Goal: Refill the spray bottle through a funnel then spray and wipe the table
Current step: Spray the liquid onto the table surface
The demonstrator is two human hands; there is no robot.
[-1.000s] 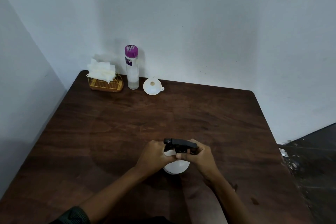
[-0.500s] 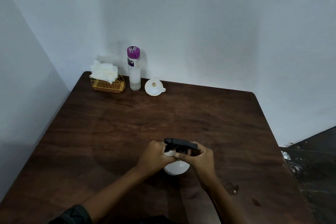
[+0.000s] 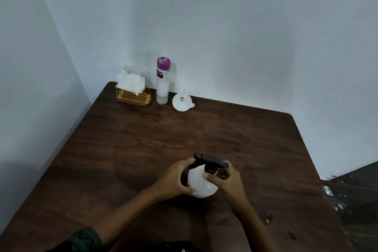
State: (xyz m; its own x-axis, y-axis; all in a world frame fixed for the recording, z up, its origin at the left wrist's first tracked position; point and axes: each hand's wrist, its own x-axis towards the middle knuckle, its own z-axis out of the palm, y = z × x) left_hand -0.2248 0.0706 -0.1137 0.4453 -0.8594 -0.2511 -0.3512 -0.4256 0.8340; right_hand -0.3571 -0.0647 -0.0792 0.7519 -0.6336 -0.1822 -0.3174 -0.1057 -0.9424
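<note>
A round white spray bottle with a black trigger head stands on the dark wooden table, near its front middle. My left hand wraps the bottle's left side. My right hand grips the black collar under the trigger head, thumb on the white body. At the far left corner stand a clear bottle with a purple cap and a white funnel lying mouth up beside it.
A gold wire holder with white paper napkins sits in the far left corner against the walls. A small wet spot lies near the table's right front. The table's right edge drops to a dark floor.
My left hand has slid lower around the bottle's body, so more of the white body shows. The trigger head has turned slightly. My view has shifted a little.
</note>
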